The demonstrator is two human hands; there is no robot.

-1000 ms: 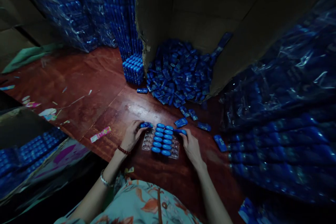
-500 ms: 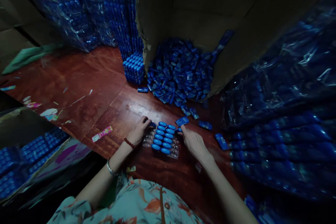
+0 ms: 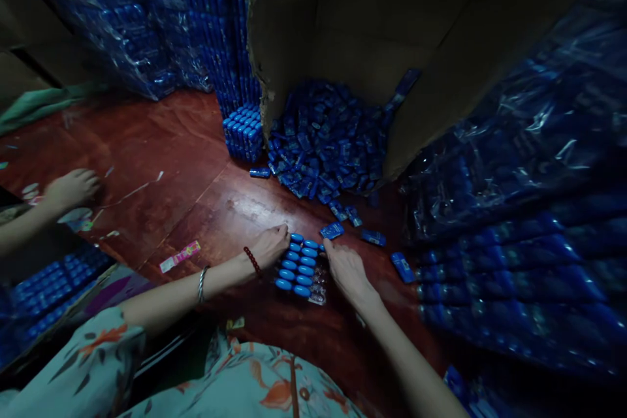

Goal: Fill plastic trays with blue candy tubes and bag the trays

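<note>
A clear plastic tray (image 3: pixel 317 289) lies on the red-brown tabletop (image 3: pixel 196 176), filled with two rows of small blue oblong cases (image 3: pixel 298 264). My left hand (image 3: pixel 272 247) rests curled at the tray's upper left corner, fingertips on a blue case there. My right hand (image 3: pixel 345 268) sits at the tray's right edge, fingers bent and pinched toward the top row; what they hold is hidden. A loose blue case (image 3: pixel 332 230) lies just beyond the tray.
A torn cardboard box (image 3: pixel 304 26) spills a heap of blue cases (image 3: pixel 328 144). Plastic-wrapped blue packs (image 3: pixel 514 209) rise on the right and at the back left. Another person's hand (image 3: pixel 68 188) rests at the left. A pink wrapper (image 3: pixel 179 256) lies nearby.
My view shifted left and down. Both hands moved closer to the tray's top edge, and the left arm swung in from the left. Another person's hand came into view at the left.
</note>
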